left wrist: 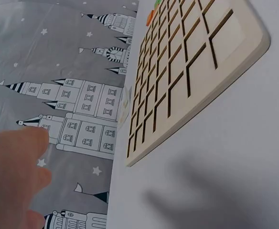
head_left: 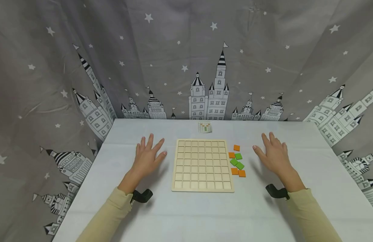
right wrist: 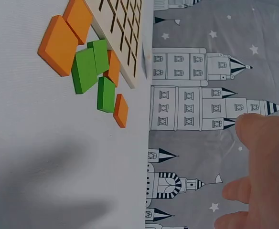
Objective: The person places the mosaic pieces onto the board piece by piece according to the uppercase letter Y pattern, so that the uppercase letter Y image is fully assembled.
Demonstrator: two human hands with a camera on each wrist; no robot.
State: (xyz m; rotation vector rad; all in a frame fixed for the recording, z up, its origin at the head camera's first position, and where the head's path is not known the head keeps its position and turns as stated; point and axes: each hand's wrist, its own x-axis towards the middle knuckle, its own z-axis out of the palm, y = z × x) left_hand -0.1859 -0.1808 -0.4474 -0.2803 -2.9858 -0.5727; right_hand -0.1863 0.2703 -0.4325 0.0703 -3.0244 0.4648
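A square wooden grid board (head_left: 202, 165) lies flat in the middle of the white table. Along its right edge several orange tiles (head_left: 236, 148) and a few green tiles (head_left: 239, 165) are scattered, some touching each other; the right wrist view shows the green tiles (right wrist: 84, 70) close up. My left hand (head_left: 146, 156) hovers to the left of the board, fingers spread and holding nothing. On the other side, my right hand (head_left: 274, 154) is above the table to the right of the tiles, fingers extended, also holding nothing.
A small printed pattern card (head_left: 205, 127) with a grid lies behind the board, near the table's back edge. Grey curtain (head_left: 162, 40) with castles and stars surrounds the white table (head_left: 198, 215) at the back and sides. A black wrist mount (head_left: 142, 196) sits below my left hand.
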